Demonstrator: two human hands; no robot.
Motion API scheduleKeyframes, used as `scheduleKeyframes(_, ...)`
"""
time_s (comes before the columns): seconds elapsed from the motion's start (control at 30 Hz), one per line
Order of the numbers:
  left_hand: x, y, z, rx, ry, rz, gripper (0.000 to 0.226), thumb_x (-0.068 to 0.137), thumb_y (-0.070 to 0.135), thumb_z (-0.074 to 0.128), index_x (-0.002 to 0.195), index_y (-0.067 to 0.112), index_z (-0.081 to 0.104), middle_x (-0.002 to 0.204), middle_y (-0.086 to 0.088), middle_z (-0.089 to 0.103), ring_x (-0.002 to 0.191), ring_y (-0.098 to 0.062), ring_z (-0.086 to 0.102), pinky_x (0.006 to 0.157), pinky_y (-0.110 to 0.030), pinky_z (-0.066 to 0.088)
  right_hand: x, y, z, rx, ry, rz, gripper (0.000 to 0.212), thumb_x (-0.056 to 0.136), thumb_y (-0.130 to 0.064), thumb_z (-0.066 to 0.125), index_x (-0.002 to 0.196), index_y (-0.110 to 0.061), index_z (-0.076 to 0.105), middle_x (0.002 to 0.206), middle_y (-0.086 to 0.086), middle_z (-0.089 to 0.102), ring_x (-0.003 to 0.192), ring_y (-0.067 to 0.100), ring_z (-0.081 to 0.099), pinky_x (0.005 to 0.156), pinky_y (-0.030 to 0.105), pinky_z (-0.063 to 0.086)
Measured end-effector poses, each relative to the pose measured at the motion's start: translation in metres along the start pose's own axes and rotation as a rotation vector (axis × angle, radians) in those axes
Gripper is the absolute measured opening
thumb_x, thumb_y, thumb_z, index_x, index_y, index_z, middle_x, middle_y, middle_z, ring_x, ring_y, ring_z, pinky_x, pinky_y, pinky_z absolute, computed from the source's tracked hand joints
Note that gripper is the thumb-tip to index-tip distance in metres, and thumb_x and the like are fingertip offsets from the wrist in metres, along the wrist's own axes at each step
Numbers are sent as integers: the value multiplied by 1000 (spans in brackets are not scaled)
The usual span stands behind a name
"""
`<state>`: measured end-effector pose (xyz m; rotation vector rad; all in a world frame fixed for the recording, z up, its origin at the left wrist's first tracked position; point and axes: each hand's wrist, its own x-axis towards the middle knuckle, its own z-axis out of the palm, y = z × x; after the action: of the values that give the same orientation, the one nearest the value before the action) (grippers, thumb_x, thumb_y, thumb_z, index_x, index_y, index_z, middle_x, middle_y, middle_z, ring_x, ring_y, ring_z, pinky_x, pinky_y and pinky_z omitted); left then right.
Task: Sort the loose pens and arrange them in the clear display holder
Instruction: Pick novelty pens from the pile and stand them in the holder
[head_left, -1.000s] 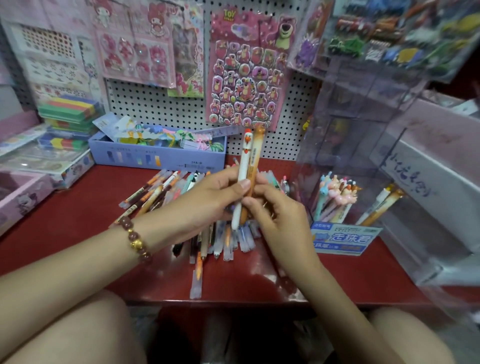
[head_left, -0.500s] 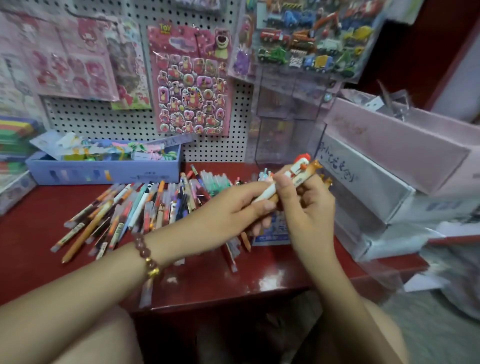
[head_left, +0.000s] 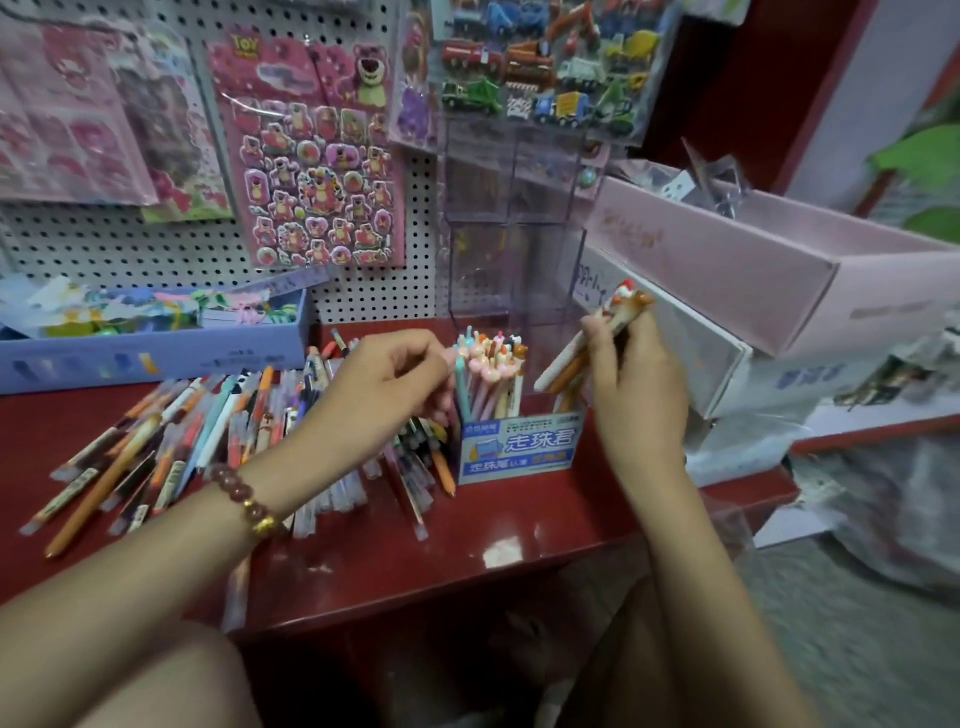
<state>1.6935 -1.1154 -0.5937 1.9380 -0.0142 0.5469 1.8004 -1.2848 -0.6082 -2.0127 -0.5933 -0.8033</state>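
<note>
My right hand grips two pens, one white and one orange, both with figure tops. It holds them tilted over the right front compartment of the clear display holder. The left front compartment holds several pens with pink and animal tops. My left hand, fingers loosely curled and holding nothing, hovers just left of those pens. A heap of loose pens lies spread across the red shelf under and left of my left wrist.
A blue tray of stationery stands at the back left. Sticker sheets hang on the pegboard behind. Pink and white boxes crowd the right side next to the holder. The shelf's front edge runs just above my knees.
My left hand let go of the two pens and drew back to the left. My right hand carried both pens rightward to the holder's right front compartment. The view swung right.
</note>
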Motion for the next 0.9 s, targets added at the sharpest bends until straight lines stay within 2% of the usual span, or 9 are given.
scheduleKeyframes(0.17,0,-3,3,-30,0,-55,32,96,7,46,65,5,54,55,0,56,50,-7,55,53,-14,45,3,8,1,-114,-131,82,26,92,-38,55,93,-12,51,74,-4,48,81,31,58,60,30,23)
scheduleKeyframes(0.27,0,-6,3,6,-19,-65,33,96,9,47,65,9,55,54,2,58,53,-10,57,55,-17,46,3,8,4,-156,-138,71,29,90,-38,59,96,-10,53,88,7,61,85,32,59,61,30,27)
scheduleKeyframes(0.33,0,-7,3,21,-12,-70,32,96,10,48,65,10,56,54,3,59,53,-10,57,55,-17,46,1,7,5,-204,-143,30,31,89,-38,61,96,-9,55,94,10,62,85,33,59,61,30,28)
scheduleKeyframes(0.47,1,-5,3,14,9,-78,32,95,9,48,64,9,56,53,3,58,51,-9,56,55,-17,47,1,2,7,-261,-170,35,27,88,-37,61,99,-13,54,84,8,65,85,35,61,61,31,31)
scheduleKeyframes(0.57,1,-4,3,2,15,-83,31,95,9,48,65,7,56,53,3,58,50,-8,55,54,-16,46,0,0,6,-251,-154,49,25,89,-32,57,106,-15,50,73,0,58,80,35,61,60,32,34)
scheduleKeyframes(0.63,1,-4,2,-7,19,-86,31,96,8,47,65,6,56,52,3,57,50,-7,55,54,-15,46,-1,-2,5,-258,-142,68,23,90,-30,53,105,-14,48,71,1,55,77,36,60,59,33,31)
scheduleKeyframes(0.7,1,-4,2,-12,23,-90,32,96,6,46,65,6,55,51,4,57,49,-6,55,54,-15,47,1,-3,5,-263,-133,104,23,90,-29,52,107,-14,48,71,2,52,78,37,59,59,33,28)
scheduleKeyframes(0.8,0,-3,1,-22,27,-97,32,96,7,46,65,5,55,51,4,56,48,-4,54,53,-15,47,2,-4,6,-306,-122,112,26,90,-30,54,110,-13,52,83,10,64,83,36,61,60,32,27)
scheduleKeyframes(0.9,-1,0,2,-29,38,-103,31,96,8,47,66,4,55,54,1,55,47,-4,54,52,-14,46,3,-5,6,-360,-138,100,25,90,-34,57,104,-14,55,90,10,68,86,34,62,60,30,26)
